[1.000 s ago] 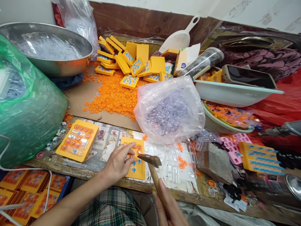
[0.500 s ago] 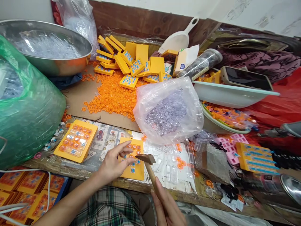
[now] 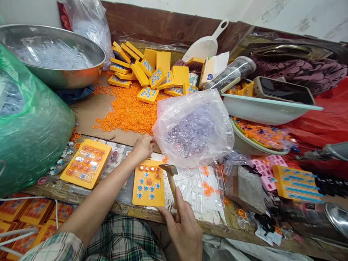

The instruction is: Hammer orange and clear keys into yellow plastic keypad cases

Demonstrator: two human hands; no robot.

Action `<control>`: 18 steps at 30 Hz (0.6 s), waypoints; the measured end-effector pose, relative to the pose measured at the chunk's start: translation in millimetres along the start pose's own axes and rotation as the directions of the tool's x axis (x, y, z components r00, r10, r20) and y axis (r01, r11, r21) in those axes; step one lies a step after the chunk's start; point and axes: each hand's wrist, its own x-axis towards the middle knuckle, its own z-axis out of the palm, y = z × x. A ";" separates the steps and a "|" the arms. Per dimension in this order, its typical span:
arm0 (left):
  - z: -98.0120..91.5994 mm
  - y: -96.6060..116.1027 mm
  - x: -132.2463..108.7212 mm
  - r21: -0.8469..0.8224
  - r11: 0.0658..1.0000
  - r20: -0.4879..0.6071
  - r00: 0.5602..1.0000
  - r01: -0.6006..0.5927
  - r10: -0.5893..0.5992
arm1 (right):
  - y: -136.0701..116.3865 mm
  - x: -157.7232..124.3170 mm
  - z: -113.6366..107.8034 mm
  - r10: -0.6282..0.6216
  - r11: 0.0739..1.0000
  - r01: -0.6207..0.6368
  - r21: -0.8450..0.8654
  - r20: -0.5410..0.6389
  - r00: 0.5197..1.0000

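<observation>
My right hand is wrapped round the wooden handle of a small hammer, whose head hovers at the right edge of a yellow tray studded with blue and orange caps. My left hand has reached past that tray to the near edge of the pile of orange caps, fingers curled down; what they pinch is hidden. A second yellow tray, filled with orange caps and clear pieces, lies to the left.
A clear bag of transparent pieces sits right of my left hand. A green bag and a steel bowl fill the left. Stacked yellow trays, a white basin and a stone block crowd the back and right.
My left hand left the near yellow tray and reached forward to the orange caps. The hammer shifted slightly up and left, with my right hand now higher on the handle.
</observation>
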 end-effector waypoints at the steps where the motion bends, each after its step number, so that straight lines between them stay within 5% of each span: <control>1: -0.5 1.1 -2.2 0.009 1.000 -0.001 1.000 -0.005 0.005 | 0.8 0.6 -0.1 0.002 1.000 -0.002 0.029 0.005 1.000; 6: -15.5 9.9 -25.2 0.005 0.999 -0.016 0.999 -0.051 0.051 | 6.8 -12.4 -4.5 0.098 0.968 -0.087 0.237 -0.035 0.995; 11: -37.5 13.4 -105.5 -0.123 0.986 -0.041 0.993 -0.115 0.111 | 7.7 -33.3 -20.0 0.171 0.948 -0.143 0.286 -0.077 0.982; 14: -35.2 11.0 -149.7 -0.180 0.979 0.009 0.996 -0.091 0.094 | 0.1 -32.2 -30.4 0.126 0.939 -0.129 0.320 0.028 0.992; 18: -25.3 5.3 -167.1 -0.229 0.973 0.018 1.000 -0.005 0.010 | -13.0 -21.6 -37.1 0.010 0.944 -0.033 0.328 0.070 0.997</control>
